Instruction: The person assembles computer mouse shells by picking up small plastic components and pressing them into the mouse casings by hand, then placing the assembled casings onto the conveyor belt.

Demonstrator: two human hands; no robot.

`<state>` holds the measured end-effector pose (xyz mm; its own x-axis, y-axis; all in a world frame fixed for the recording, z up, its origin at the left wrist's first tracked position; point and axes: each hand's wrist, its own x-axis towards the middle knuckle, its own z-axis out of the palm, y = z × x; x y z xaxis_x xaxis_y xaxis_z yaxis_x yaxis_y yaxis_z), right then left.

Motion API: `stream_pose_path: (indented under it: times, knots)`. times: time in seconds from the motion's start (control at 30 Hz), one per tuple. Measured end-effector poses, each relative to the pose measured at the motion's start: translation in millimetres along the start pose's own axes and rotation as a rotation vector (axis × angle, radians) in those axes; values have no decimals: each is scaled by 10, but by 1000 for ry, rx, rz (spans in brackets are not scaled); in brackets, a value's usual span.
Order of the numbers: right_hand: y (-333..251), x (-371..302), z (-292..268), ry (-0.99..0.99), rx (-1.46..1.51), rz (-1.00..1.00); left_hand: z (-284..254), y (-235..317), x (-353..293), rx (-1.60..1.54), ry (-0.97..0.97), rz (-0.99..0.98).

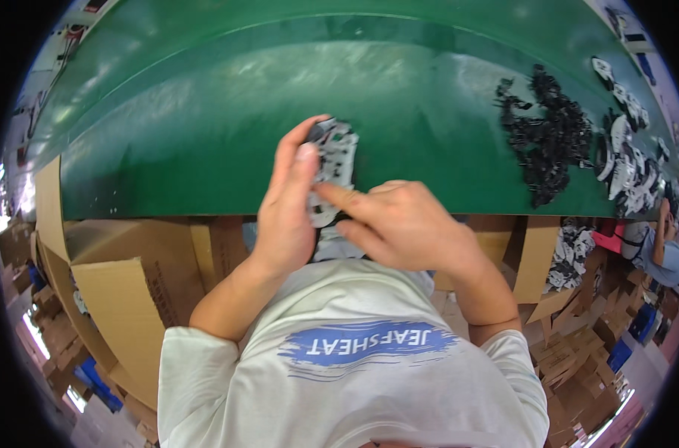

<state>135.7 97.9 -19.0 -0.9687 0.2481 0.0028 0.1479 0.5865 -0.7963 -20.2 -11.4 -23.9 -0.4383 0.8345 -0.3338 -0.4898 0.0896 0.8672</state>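
- Left hand [283,213] pinches a white plastic part [341,170] over the near edge of the worktop [182,157], hiding its left side.
- Right hand [399,224]: forefinger at the part; cannot tell whether it pinches.

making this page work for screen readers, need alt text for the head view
A person's left hand holds a pale, perforated part at the near edge of a green table while the right hand touches it. To the right lie black pieces and whitish parts; cardboard boxes stand below.
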Motion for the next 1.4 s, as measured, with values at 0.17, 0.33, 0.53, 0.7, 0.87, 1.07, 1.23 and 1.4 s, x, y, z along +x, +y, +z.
stream_pose_path:
  times: [0.17,0.33,0.53,0.7,0.87,1.07,1.23,1.4]
  knots:
    - [217,32,-55,281,116,-264,-424,279,-246,-63,131,124]
    - [554,-90,-863,664,-361,394,-944,703,-1208,112,395,510]
    - [1625,-615,-1698,415,-840,605,-2069,1763,-1853,207,930,1047]
    - [1691,-347,-1615,348,-682,462,-3831,2177,-3051,895,1623,940]
    - [1849,-108,-1399,405,-690,111,-4763,2045,-4919,844,2031,357]
    - [1365,24,-1414,341,-585,98,-5144,1515,-5121,382,2058,17]
    - [1598,152,-1359,445,-430,11,-5132,2769,-5072,1597,1977,0]
    - [777,507,-1148,367,-473,47,-4477,2602,-2006,820,1243,735]
